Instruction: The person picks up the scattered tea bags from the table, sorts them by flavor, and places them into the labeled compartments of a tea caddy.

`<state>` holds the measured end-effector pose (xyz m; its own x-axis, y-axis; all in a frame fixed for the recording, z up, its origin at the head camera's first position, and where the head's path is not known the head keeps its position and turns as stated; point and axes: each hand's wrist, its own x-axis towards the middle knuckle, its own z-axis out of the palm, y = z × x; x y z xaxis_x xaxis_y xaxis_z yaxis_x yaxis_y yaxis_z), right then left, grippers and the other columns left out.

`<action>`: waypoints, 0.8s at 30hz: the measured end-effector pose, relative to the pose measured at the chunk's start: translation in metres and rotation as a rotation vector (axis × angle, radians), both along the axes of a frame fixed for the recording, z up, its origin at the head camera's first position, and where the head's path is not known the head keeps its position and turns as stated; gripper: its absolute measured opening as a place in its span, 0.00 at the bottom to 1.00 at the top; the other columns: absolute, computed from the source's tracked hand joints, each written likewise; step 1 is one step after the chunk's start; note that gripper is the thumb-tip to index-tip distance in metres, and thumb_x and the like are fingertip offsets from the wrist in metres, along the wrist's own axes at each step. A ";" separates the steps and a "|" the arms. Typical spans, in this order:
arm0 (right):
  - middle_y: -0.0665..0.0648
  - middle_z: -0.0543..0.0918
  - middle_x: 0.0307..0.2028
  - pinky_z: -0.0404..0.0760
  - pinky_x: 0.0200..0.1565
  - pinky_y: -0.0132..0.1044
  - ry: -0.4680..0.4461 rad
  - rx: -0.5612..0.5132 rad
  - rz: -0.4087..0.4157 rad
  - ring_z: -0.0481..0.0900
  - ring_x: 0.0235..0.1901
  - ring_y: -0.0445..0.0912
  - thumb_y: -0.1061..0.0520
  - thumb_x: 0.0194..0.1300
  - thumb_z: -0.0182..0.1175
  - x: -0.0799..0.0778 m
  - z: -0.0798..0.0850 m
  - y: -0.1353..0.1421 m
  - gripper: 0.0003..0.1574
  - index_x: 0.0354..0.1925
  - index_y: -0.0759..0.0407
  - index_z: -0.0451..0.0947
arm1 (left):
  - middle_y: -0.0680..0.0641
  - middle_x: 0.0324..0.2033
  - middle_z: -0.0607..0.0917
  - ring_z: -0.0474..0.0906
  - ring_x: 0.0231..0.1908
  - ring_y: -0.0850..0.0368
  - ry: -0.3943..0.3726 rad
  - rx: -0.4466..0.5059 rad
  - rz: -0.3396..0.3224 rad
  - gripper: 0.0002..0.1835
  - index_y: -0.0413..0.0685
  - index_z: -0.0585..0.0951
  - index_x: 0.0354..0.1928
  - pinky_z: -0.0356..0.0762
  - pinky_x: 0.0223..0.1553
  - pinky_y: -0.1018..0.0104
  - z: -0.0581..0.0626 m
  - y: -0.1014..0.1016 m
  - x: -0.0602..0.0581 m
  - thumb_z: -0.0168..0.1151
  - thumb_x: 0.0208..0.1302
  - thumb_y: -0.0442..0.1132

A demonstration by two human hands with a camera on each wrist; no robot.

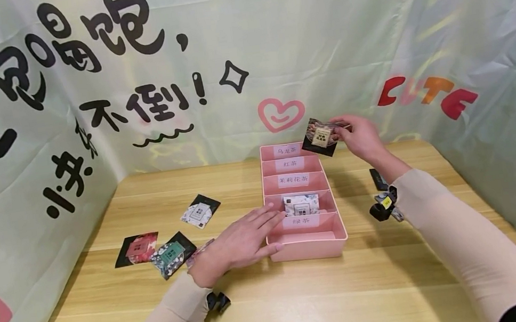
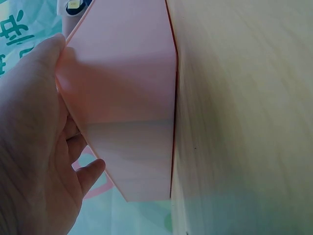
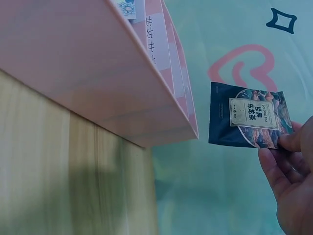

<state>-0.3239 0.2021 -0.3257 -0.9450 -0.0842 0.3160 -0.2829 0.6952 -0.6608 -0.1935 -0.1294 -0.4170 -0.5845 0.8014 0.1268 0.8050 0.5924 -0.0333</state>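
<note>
My right hand pinches one edge of a dark oolong tea sachet between thumb and fingers. The sachet is held up at the far right corner of a pink divided box, apart from its rim in the right wrist view. Paper labels mark the compartments. A white floral sachet stands in the second compartment from the front. With fingers extended, my left hand rests on the box's left rim; in the left wrist view its fingertips reach over that edge.
Left of the box lie a black-and-white sachet, a red one, a green one and a pinkish one partly behind my left hand. A dark packet shows beside my right forearm. Printed fabric encloses the table.
</note>
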 end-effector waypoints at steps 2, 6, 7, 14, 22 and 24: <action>0.64 0.80 0.52 0.67 0.20 0.36 0.001 0.013 0.003 0.82 0.38 0.54 0.61 0.75 0.48 -0.003 0.001 -0.004 0.20 0.61 0.56 0.76 | 0.46 0.74 0.58 0.45 0.75 0.51 0.003 0.002 -0.004 0.40 0.48 0.55 0.76 0.46 0.73 0.58 0.000 0.000 0.000 0.29 0.74 0.66; 0.63 0.80 0.53 0.66 0.19 0.36 -0.007 0.031 0.012 0.81 0.35 0.51 0.61 0.76 0.48 -0.008 0.002 -0.011 0.20 0.61 0.55 0.77 | 0.46 0.74 0.58 0.44 0.75 0.51 -0.001 0.004 -0.007 0.40 0.47 0.56 0.76 0.47 0.73 0.57 0.000 -0.001 0.001 0.30 0.74 0.66; 0.63 0.81 0.52 0.65 0.19 0.36 -0.007 0.036 0.013 0.80 0.34 0.51 0.61 0.76 0.48 -0.009 0.002 -0.012 0.20 0.61 0.55 0.77 | 0.46 0.74 0.58 0.44 0.75 0.51 -0.002 0.004 -0.007 0.40 0.47 0.56 0.76 0.47 0.73 0.57 0.000 -0.001 0.001 0.31 0.74 0.66; 0.64 0.83 0.50 0.64 0.20 0.35 0.020 0.044 0.030 0.82 0.36 0.54 0.62 0.75 0.48 -0.021 0.001 -0.020 0.19 0.58 0.57 0.78 | 0.47 0.73 0.60 0.45 0.74 0.51 0.016 0.001 -0.006 0.39 0.46 0.57 0.76 0.48 0.73 0.57 0.000 -0.001 0.000 0.31 0.74 0.66; 0.66 0.82 0.50 0.66 0.21 0.33 -0.006 0.017 0.060 0.84 0.42 0.58 0.63 0.75 0.47 -0.034 -0.004 -0.026 0.20 0.60 0.60 0.77 | 0.46 0.74 0.59 0.45 0.74 0.51 0.013 -0.008 -0.001 0.40 0.46 0.57 0.76 0.45 0.73 0.59 0.001 -0.001 0.001 0.31 0.74 0.66; 0.67 0.82 0.50 0.65 0.20 0.33 -0.017 0.002 0.069 0.84 0.43 0.59 0.63 0.75 0.46 -0.036 -0.005 -0.028 0.21 0.60 0.60 0.77 | 0.46 0.74 0.59 0.45 0.75 0.51 0.014 -0.009 0.001 0.40 0.47 0.57 0.76 0.45 0.73 0.59 0.001 -0.001 0.001 0.31 0.74 0.66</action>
